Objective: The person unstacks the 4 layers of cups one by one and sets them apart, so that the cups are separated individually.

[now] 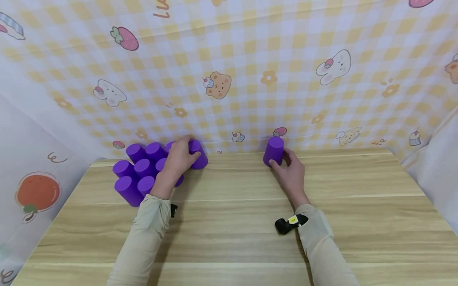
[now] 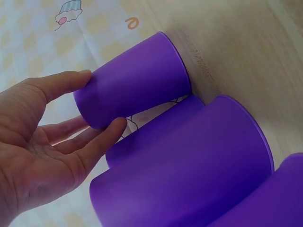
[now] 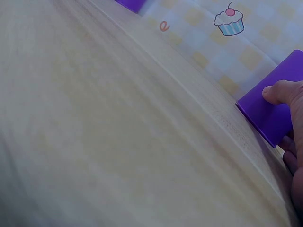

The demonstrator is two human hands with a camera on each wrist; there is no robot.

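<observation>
At the right end of a group of upside-down purple cups, my left hand (image 1: 179, 158) holds one purple cup (image 1: 201, 158) near its top. In the left wrist view, thumb and fingers lie on opposite sides of that cup's narrow end, with neighbouring cups (image 2: 189, 170) close beside it. My right hand (image 1: 294, 174) grips a separate upside-down purple cup (image 1: 274, 151) by the table's back edge, thumb on its near side and fingers around its right side. The right wrist view shows the thumb pressed on this cup (image 3: 267, 111). Part of the group is hidden behind my left hand.
Several more purple cups (image 1: 143, 168) stand upside down in close rows at the back left of the wooden table (image 1: 229, 222). A checkered cloth (image 1: 250, 47) with cartoon prints hangs right behind the table. A white cloth (image 1: 21, 131) borders the left side.
</observation>
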